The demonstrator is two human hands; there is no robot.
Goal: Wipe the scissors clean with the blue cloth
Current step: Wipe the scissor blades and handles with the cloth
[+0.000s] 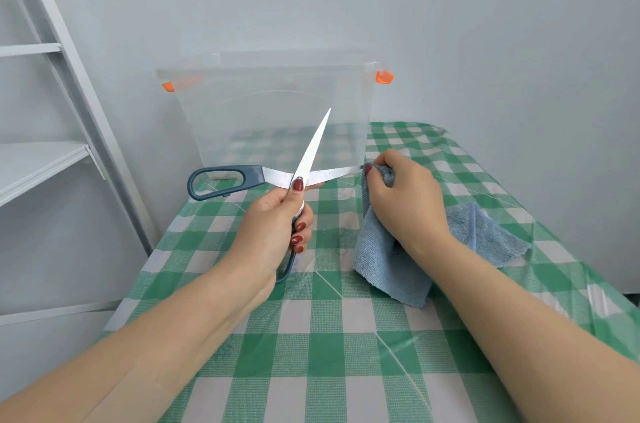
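Above the counter point(311, 370), my left hand point(273, 228) grips a handle of the opened scissors point(313, 145) while my right hand point(405, 201) pinches the blue cloth point(381, 266) at the sideways blade's tip, mid-wipe; next, I reckon, the upright blade needs a careful stroke

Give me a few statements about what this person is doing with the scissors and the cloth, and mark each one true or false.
1. The scissors are open, with the blades spread wide apart. True.
2. The left hand holds the blue cloth. False: the right hand grips the cloth, and the left hand holds the scissors by one handle.
3. The cloth is pinched around the tip of the blade that points right. True.
4. The clear bin behind the hands has blue latches. False: they are orange.
5. The table cover is plain white. False: it is checked green and white.
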